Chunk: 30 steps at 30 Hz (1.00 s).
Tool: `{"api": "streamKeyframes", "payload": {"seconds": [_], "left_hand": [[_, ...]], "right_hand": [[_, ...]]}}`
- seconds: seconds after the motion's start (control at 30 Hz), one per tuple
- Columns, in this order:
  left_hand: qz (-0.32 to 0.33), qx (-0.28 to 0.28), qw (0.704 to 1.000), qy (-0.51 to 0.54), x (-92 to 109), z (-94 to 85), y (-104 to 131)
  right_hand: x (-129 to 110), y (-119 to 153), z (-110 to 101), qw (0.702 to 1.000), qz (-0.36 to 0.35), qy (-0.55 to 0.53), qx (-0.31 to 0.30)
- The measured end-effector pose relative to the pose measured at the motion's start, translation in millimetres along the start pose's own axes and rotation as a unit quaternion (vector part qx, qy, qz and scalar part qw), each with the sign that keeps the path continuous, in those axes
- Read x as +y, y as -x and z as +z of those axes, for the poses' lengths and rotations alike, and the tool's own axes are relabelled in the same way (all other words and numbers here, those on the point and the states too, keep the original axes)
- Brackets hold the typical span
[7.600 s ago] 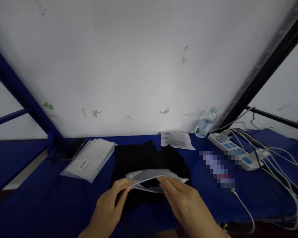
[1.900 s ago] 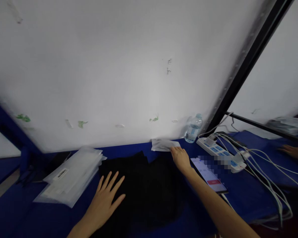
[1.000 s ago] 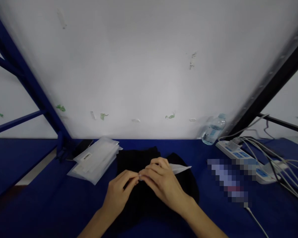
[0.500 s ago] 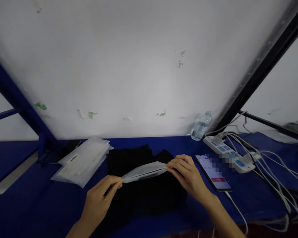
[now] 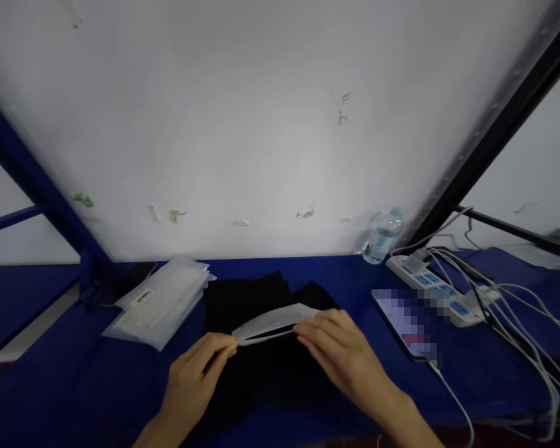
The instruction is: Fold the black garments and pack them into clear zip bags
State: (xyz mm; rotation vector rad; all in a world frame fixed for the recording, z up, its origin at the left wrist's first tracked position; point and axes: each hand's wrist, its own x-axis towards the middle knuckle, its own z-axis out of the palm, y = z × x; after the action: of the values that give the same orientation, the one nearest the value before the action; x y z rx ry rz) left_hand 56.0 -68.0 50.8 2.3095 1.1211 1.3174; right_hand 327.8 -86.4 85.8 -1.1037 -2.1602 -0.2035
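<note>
A translucent white plastic bag (image 5: 275, 318) is stretched between my two hands, its mouth gaping toward me. My left hand (image 5: 198, 367) pinches the left corner between thumb and fingers. At the other end, my right hand (image 5: 340, 348) has its fingers closed on the near edge of the mouth, right of the middle. Beneath the bag lies black folded cloth (image 5: 245, 298), probably a garment; its lower part blends into shadow. A stack of similar translucent bags (image 5: 165, 305), the top one with a barcode label (image 5: 142, 297), rests left of the cloth.
A phone (image 5: 401, 323) on a charging cable lies right of my right hand. Behind it are a white power strip (image 5: 434, 286) with several cables and a water bottle (image 5: 382, 236). A dark object (image 5: 137, 274) sits behind the bags on the blue table (image 5: 65, 379).
My right hand has shifted left along the bag's edge, and the mouth has opened wider. My left hand keeps its pinch. The whole view has moved slightly.
</note>
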Motion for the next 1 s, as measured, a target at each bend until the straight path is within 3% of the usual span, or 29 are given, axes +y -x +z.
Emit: {"api": "streamKeyframes", "payload": {"seconds": [0.13, 0.4, 0.47, 0.53, 0.6, 0.63, 0.73, 0.77, 0.8, 0.87, 1.0], "left_hand": [[0.013, 0.000, 1.000, -0.001, 5, 2.8, 0], [0.005, -0.044, 0.998, 0.036, 18, 11.9, 6], [-0.031, -0.062, 0.996, 0.062, 21, 13.1, 12], [-0.115, -0.057, 0.987, 0.100, 21, 12.7, 18], [-0.256, -0.052, 0.948, 0.182, 16, 11.3, 22], [-0.338, -0.067, 0.907, 0.243, 13, 10.9, 21], [-0.534, -0.163, 0.708, 0.433, 2, 12.9, 10], [-0.563, -0.182, 0.649, 0.478, -1, 15.1, 3], [-0.580, -0.175, 0.614, 0.506, -4, 17.9, -4], [-0.589, -0.105, 0.607, 0.523, -8, 24.6, -18], [-0.562, 0.052, 0.675, 0.475, -21, 28.7, -50]], "right_hand": [[-25, -2, 9, 0.999, 0.034, 0.023, -0.022], [-40, -5, 23, 0.986, 0.052, 0.141, -0.075], [-42, -4, 33, 0.979, 0.066, 0.169, -0.094], [-41, -1, 43, 0.977, 0.073, 0.173, -0.097], [-38, 2, 47, 0.982, 0.072, 0.156, -0.083], [-37, 3, 47, 0.984, 0.070, 0.143, -0.073], [-37, 4, 44, 0.991, 0.057, 0.107, -0.048], [-39, 4, 42, 0.993, 0.047, 0.095, -0.042], [-40, 4, 40, 0.995, 0.036, 0.082, -0.039], [-43, 4, 37, 0.997, 0.013, 0.068, -0.028], [-44, 6, 33, 0.994, -0.039, 0.098, 0.014]]}}
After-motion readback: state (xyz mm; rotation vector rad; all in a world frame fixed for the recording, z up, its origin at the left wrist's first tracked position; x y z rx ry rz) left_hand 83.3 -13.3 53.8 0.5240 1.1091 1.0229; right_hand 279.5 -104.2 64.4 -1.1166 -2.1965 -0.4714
